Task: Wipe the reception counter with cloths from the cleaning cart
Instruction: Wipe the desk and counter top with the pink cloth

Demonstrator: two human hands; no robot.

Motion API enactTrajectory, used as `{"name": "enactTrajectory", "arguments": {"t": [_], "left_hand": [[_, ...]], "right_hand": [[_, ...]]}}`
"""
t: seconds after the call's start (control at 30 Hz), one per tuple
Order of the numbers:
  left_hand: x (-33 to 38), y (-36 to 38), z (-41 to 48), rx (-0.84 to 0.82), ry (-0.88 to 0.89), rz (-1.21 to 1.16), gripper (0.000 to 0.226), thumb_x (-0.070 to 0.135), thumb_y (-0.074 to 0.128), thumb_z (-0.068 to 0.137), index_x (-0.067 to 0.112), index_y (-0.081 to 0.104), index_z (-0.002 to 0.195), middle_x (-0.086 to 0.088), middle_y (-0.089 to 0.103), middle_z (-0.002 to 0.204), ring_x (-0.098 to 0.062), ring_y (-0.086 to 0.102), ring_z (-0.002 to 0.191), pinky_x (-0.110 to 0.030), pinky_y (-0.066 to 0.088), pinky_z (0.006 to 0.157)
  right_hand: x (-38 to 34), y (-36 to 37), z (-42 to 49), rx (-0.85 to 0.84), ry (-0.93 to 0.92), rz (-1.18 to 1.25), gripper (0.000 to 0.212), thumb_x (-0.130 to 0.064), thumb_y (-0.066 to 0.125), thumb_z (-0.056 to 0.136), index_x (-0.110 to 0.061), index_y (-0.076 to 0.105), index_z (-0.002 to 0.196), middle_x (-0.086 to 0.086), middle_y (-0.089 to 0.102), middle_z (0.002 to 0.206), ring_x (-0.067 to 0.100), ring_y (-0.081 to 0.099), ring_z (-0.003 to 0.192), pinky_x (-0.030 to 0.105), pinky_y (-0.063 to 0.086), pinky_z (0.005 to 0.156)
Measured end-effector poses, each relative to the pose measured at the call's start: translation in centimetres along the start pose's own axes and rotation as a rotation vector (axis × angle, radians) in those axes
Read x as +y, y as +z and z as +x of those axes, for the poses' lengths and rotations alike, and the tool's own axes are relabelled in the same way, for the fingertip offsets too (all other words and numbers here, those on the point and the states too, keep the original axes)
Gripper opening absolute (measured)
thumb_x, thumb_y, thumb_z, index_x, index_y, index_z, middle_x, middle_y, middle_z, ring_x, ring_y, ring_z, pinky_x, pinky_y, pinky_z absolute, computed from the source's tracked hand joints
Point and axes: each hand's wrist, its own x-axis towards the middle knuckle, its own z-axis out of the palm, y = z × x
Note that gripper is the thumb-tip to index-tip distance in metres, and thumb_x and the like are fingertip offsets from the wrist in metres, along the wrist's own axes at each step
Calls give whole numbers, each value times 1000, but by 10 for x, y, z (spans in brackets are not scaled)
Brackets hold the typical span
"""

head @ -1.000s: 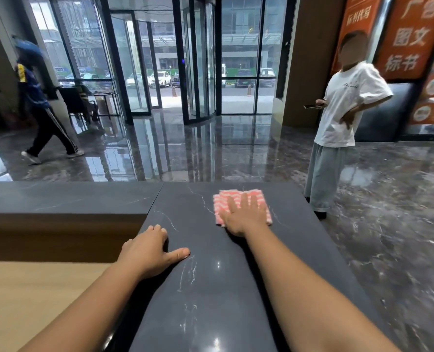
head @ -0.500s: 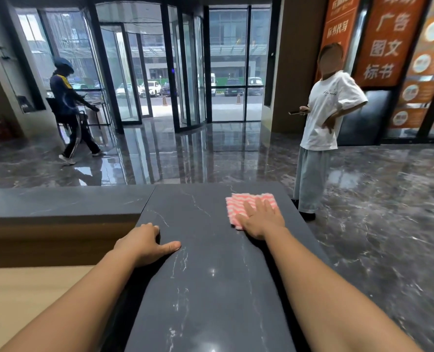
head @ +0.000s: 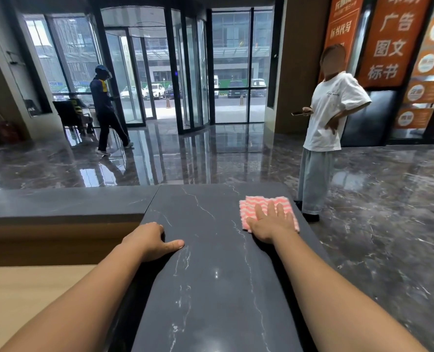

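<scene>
A dark marble reception counter (head: 210,275) runs away from me down the middle of the head view. A folded pink-and-white striped cloth (head: 256,204) lies flat near its far right corner. My right hand (head: 270,223) presses palm-down on the cloth with fingers spread, covering its near half. My left hand (head: 153,241) rests on the counter's left edge, thumb on top and fingers curled over the side, holding nothing else. No cleaning cart is in view.
A lower counter section (head: 58,201) extends to the left, with a light wooden desk surface (head: 20,301) below it. A person in a white shirt (head: 330,118) stands close to the counter's far right corner. Another person (head: 106,110) walks near the revolving glass door (head: 160,72).
My right hand has slid the cloth to the right, toward the counter's right edge. My left hand stays on the left edge. The person in dark clothes has walked rightward toward the door.
</scene>
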Motion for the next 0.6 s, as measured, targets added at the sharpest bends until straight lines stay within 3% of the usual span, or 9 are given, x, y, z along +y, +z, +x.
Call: {"name": "enactTrajectory", "arguments": {"t": [0.1, 0.23, 0.4, 0.6], "left_hand": [[1, 0, 0, -13, 2, 4, 60, 79, 53, 73, 19, 54, 83, 3, 60, 89, -16, 59, 86, -32, 52, 79], [4, 0, 0, -29, -2, 5, 59, 77, 53, 76, 18, 55, 87, 2, 59, 94, -17, 58, 89, -33, 51, 82], [7, -3, -5, -48, -22, 6, 59, 76, 51, 77, 17, 55, 81, 0, 60, 87, -18, 59, 85, -34, 52, 82], [9, 4, -15, -12, -50, 79, 74, 77, 40, 82, 13, 55, 117, -6, 53, 130, -25, 53, 115, -41, 47, 92]], "right_hand": [[-40, 8, -13, -27, -97, -10, 63, -50, 18, 102, -26, -4, 156, 10, -20, 161, 31, -19, 148, 49, -11, 117], [-81, 18, -35, -70, -218, -24, 63, -50, 17, 102, -26, -7, 156, 9, -21, 160, 31, -21, 147, 49, -14, 116], [-52, 11, -47, -73, -207, -35, 61, -53, 15, 102, -31, -6, 155, 4, -19, 161, 25, -18, 148, 45, -11, 119], [31, 2, -57, -38, 53, 8, 62, -53, 16, 102, -31, -5, 156, 5, -17, 162, 25, -14, 149, 44, -7, 120]]}}
